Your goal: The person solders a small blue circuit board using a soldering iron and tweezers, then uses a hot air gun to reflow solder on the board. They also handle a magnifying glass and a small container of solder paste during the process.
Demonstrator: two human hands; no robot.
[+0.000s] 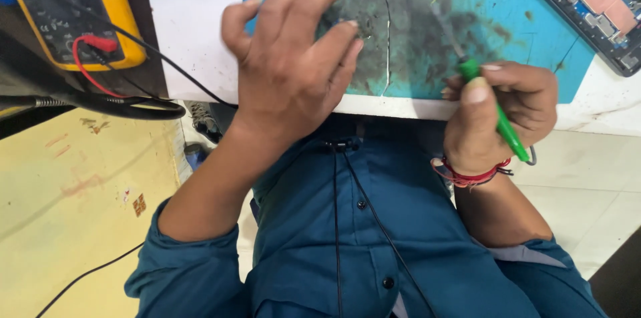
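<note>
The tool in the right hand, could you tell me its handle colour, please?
Green, seen in the head view: the tool in the right hand.

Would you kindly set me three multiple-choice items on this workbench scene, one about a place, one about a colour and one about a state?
1. Where does the yellow multimeter lie?
A. at the picture's upper left
B. on the blue mat
C. under the right hand

2. What colour is the tool in the right hand?
A. red
B. green
C. white

3. How is the left hand?
A. clenched on a cable
B. holding the circuit board
C. fingers spread, holding nothing, over the blue mat

Answers:
1 A, it sits on the bench edge, beside the mat.
2 B, its slim handle is bright green.
3 C, the fingers are spread above the sooty part of the mat.
</note>
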